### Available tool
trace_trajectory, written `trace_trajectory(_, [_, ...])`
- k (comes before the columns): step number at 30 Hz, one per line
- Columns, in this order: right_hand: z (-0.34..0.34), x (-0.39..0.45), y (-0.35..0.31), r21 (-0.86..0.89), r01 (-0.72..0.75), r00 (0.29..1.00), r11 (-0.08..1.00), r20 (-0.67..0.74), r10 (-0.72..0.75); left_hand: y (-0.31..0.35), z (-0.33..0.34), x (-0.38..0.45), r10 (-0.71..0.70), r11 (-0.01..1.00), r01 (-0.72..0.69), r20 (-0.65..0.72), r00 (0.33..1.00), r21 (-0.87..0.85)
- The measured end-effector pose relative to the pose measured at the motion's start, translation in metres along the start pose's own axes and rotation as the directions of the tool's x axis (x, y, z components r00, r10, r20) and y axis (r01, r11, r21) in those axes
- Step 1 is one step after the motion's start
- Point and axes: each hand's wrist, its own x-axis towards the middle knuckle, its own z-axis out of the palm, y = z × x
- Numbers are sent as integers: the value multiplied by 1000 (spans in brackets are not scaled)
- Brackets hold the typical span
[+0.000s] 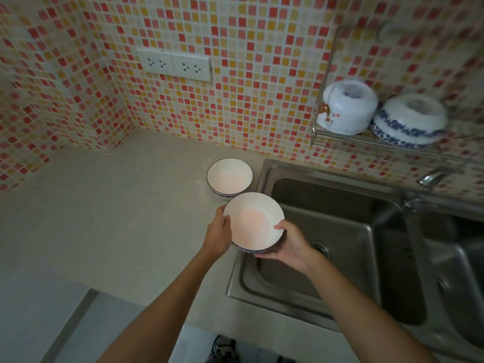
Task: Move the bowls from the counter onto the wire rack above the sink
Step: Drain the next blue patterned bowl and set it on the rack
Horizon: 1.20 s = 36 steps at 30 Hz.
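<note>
Counter (pixel 104 218): beige, fills left and near-left; tiled wall behind it with a double socket (pixel 174 64).
Sink (pixel 340 244): steel, right of counter; tap (pixel 429 178) at its far right, blurred.
Rack (pixel 340 136): wire, on the wall above the sink's far side. Two bowls upside down on it, side by side: a white bowl (pixel 349 108) with small red marks to the left, a blue-patterned bowl (pixel 410 120) to the right, the two just touching or nearly so.
Held bowl (pixel 252 221): white inside, dark rim, upright, lifted over the counter–sink edge, slightly tilted. Empty.
Left hand (pixel 218 231): clamped on the held bowl's left rim, thumb on the rim, fingers underneath and hidden.
Right hand (pixel 289 247): clasped on the near-right side of the same bowl, thumb over the rim, fingers cupped beneath the base.
Counter bowl (pixel 229 176): same pattern, upright, empty, standing on the counter just left of the sink edge, beyond the held bowl; the held bowl's rim overlaps its near edge in view, contact not determinable.
</note>
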Motion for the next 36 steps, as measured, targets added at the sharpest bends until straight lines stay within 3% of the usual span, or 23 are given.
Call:
trace_trajectory(5, [-62, -34, -17, 95, 43, 999, 995, -31, -40, 29, 54, -10, 62, 997, -57, 99, 993, -49])
trace_trajectory(13, [-138, -73, -24, 102, 103, 985, 989, -146, -88, 51, 123, -38, 211, 977, -201, 174, 962, -75])
trace_trajectory(15, [-158, -79, -20, 103, 109, 980, 989, -178, -89, 36, 135, -43, 212, 972, -226, 195, 958, 56])
trace_trajectory(18, [-186, -85, -14, 69, 110, 969, 992, -229, -91, 2, 149, -52, 67, 890, -209, 336, 939, 406])
trace_trajectory(21, [-211, -86, -11, -26, 106, 955, 994, -275, -109, -31, 159, -66, -18, 728, -274, 416, 909, 629])
trace_trajectory(25, [-233, -82, -8, -204, 89, 927, 975, -341, -157, -64, 169, -82, -31, 612, -289, 388, 921, 736])
trace_trajectory(32, [-247, -64, 1, -439, 90, 847, 894, -439, -301, -71, 173, -85, 37, 610, -267, 311, 950, 746])
trace_trajectory(36, [-241, -58, 5, -679, 79, 734, 730, -456, -503, -73, 174, -85, 38, 601, -260, 298, 954, 756])
